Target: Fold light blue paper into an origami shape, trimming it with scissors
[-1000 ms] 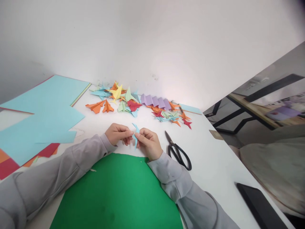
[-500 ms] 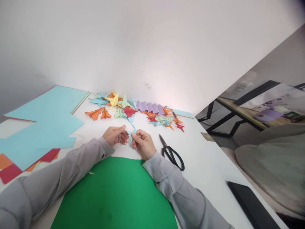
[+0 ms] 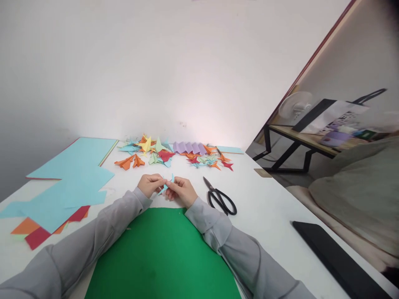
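A small folded piece of light blue paper [image 3: 165, 188] is pinched between both hands, just beyond the far edge of a green sheet [image 3: 165, 253]. My left hand [image 3: 151, 185] grips its left side with thumb and fingers together. From the right, my right hand [image 3: 181, 190] pinches the same paper, the thumb meeting the fingers near its middle. Thin pointed ends of the paper stick out above and below the fingertips; the rest is hidden. Black-handled scissors [image 3: 220, 197] lie on the white table to the right of my right hand.
Folded paper figures [image 3: 145, 145] in several colours lie along the wall, with a purple pleated strip [image 3: 189, 148] among them. Light blue sheets [image 3: 84, 153] and red and orange paper pieces [image 3: 38, 237] spread at left. A black flat object [image 3: 336, 257] lies near the right edge.
My left hand has closed in on the blue paper and now pinches it beside my right hand. The paper has turned in the fingers. The camera view has tilted upward.
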Motion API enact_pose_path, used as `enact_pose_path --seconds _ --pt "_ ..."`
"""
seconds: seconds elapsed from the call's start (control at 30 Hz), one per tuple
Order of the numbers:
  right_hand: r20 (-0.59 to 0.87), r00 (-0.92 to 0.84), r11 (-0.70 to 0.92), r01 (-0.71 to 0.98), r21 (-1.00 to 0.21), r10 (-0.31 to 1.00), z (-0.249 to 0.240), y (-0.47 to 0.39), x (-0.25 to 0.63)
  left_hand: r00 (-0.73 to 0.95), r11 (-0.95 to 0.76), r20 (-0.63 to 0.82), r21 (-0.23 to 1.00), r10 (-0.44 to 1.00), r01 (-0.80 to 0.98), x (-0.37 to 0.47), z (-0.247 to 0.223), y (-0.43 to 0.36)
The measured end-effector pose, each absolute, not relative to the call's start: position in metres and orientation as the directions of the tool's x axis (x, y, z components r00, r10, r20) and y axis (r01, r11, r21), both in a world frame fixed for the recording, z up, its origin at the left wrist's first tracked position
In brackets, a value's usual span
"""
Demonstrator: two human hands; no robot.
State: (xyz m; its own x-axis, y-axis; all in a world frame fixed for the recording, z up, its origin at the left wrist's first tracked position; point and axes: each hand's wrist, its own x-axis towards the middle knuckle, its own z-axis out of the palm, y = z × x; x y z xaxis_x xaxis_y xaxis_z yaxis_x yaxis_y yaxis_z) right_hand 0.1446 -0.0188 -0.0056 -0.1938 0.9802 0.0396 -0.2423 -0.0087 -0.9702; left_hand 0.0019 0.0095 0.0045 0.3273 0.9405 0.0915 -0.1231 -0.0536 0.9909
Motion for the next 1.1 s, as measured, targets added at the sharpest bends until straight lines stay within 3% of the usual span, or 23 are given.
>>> enact_pose_path --seconds 0.27,0.4,0.63,0.83,1.1 --pt "0.087 -0.127 0.052 -0.253 -0.966 0.988 -0.005 -0.023 0.145 0.371 0.222 -0.152 0.963 0.916 -0.153 0.009 0.018 -0.005" --pt "0.094 -0.081 0.067 -0.287 -0.955 0.992 -0.007 -0.022 0.147 0.438 0.176 -0.089 0.971 0.895 -0.164 0.008 0.011 -0.003" --pt "0.043 -0.120 0.007 -0.287 -0.958 0.992 -0.002 -0.023 0.150 0.309 0.225 -0.123 0.920 0.943 -0.322 0.009 0.007 0.001" --pt "0.109 -0.141 0.073 -0.234 -0.969 0.984 -0.001 -0.026 0.150 0.273 0.247 -0.148 0.893 0.951 -0.375 0.012 0.006 0.001" --pt "0.241 0.225 0.269 -0.106 -0.957 0.944 0.000 -0.030 0.153 0.214 0.258 -0.184 0.878 0.959 -0.402 0.012 0.008 0.000"
